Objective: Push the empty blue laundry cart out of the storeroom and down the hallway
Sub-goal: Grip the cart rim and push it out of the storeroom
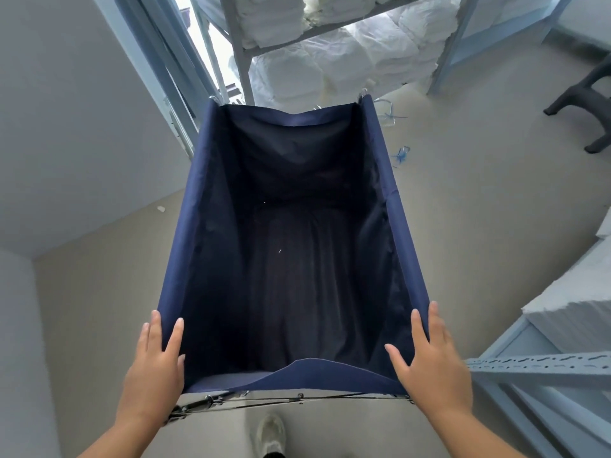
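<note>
The blue laundry cart (291, 246) fills the middle of the view, a deep navy fabric bin with nothing inside. My left hand (153, 368) grips its near left corner, thumb inside the rim and fingers along the outside. My right hand (429, 361) holds the near right corner the same way. A metal folding frame (211, 403) shows under the near edge of the fabric. My shoe (271, 434) is on the floor just behind the cart.
A metal shelf rack (241, 61) stacked with white folded linen (330, 54) stands right beyond the cart. A window frame (165, 77) and grey wall lie to the left. Another shelf (542, 368) with linen is at right; dark chair legs (588, 104) far right.
</note>
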